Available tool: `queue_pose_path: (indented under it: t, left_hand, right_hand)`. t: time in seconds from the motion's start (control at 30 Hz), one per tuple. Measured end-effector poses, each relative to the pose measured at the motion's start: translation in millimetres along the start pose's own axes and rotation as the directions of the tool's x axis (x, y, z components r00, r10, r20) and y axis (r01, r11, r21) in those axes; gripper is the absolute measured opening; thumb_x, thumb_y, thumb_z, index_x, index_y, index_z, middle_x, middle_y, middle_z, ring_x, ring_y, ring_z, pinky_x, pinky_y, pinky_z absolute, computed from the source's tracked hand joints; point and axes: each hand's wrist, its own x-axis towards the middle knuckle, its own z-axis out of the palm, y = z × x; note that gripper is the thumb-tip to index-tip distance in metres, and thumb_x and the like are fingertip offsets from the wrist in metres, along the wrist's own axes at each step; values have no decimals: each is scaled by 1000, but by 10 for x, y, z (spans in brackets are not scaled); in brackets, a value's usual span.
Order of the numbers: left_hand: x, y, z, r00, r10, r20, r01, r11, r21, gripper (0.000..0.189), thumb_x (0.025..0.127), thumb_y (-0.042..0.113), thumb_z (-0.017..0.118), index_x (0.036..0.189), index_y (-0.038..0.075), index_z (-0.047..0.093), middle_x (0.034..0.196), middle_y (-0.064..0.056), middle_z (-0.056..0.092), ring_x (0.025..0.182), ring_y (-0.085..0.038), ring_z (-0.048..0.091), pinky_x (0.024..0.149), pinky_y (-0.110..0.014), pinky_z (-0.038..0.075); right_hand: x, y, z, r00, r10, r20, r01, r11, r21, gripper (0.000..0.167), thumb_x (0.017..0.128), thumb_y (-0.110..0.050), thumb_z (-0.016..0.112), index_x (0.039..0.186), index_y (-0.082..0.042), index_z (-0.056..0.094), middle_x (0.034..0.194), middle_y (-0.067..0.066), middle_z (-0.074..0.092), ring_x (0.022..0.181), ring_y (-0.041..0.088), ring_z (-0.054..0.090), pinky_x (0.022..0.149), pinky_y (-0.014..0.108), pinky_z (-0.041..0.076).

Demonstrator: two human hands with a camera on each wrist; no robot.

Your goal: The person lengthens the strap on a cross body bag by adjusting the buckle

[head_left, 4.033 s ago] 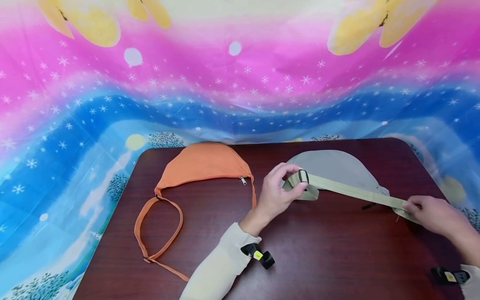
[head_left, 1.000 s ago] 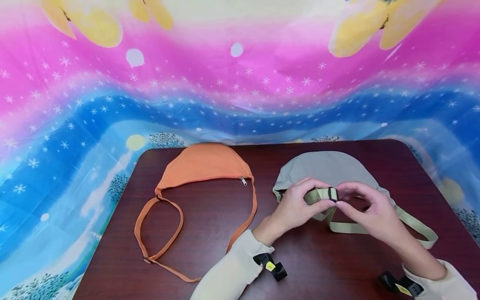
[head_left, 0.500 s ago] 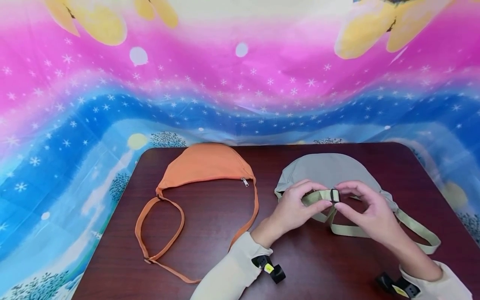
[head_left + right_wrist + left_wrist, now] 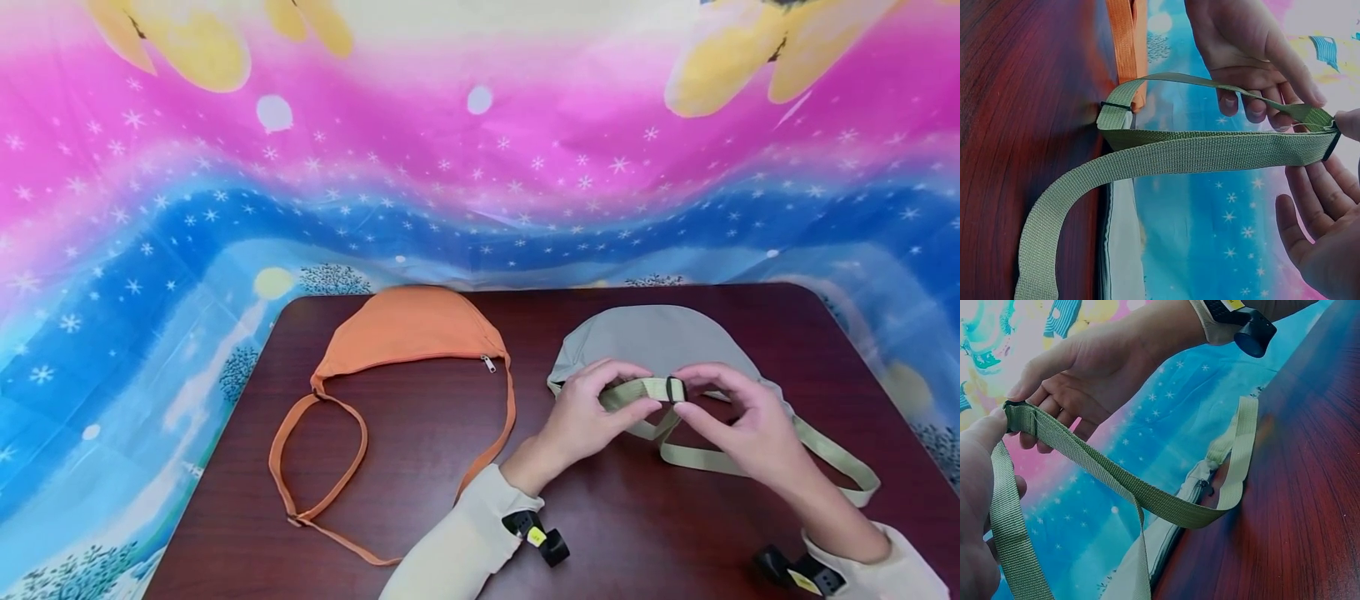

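A grey-green half-moon bag point(image 4: 656, 337) lies on the right side of the table. In front of it, my left hand point(image 4: 600, 412) pinches the pale green webbing strap point(image 4: 637, 392) between thumb and fingers. My right hand point(image 4: 753, 421) meets it from the other side, pinching the black strap adjuster buckle point(image 4: 677, 389). Seen from the left wrist, the strap point(image 4: 1085, 456) comes to the buckle as a doubled loop held up over the table. The right wrist view shows the buckle's dark edge point(image 4: 1332, 145) between the fingertips. A second dark slider point(image 4: 1116, 105) sits lower on the strap.
On the left of the dark wood table point(image 4: 420, 433) lies an orange bag point(image 4: 416, 329) with a zipper pull point(image 4: 489, 364). Its orange strap point(image 4: 348, 479) loops toward the table's front, partly behind my left sleeve point(image 4: 457, 533). A printed backdrop point(image 4: 480, 192) hangs behind the table.
Over four seconds, my right hand left the strap's far right part and came to the buckle; my left hand moved right. In the last second, the buckle shifted slightly right.
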Motion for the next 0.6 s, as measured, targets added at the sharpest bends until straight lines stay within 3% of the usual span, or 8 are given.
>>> queue_pose_path:
  t: [0.23, 0.4, 0.6]
  left_hand:
    - [3, -3, -6, 999, 31, -7, -31, 999, 13, 26, 89, 16, 81, 114, 12, 73, 106, 3, 72, 99, 3, 58, 84, -13, 47]
    - [-7, 2, 1, 999, 4, 32, -5, 1000, 7, 27, 90, 17, 80, 116, 12, 74, 109, 3, 71, 102, 3, 58, 87, -13, 47]
    - [-13, 3, 3, 998, -23, 63, 24, 1000, -6, 26, 91, 19, 79, 116, 11, 74, 109, 1, 71, 98, 0, 58, 83, -12, 46]
  right_hand:
    - [0, -1, 8, 1000, 12, 23, -12, 1000, 20, 41, 81, 23, 70, 117, 5, 65, 103, -3, 70, 94, 5, 68, 84, 13, 52]
    - [-18, 9, 26, 998, 39, 52, -41, 998, 53, 36, 86, 16, 71, 120, 5, 64, 105, -1, 70, 92, 9, 68, 81, 14, 52]
    - [-23, 41, 63, 997, 38, 63, -39, 999, 14, 42, 83, 20, 71, 120, 2, 65, 103, -3, 71, 89, 8, 66, 80, 14, 50]
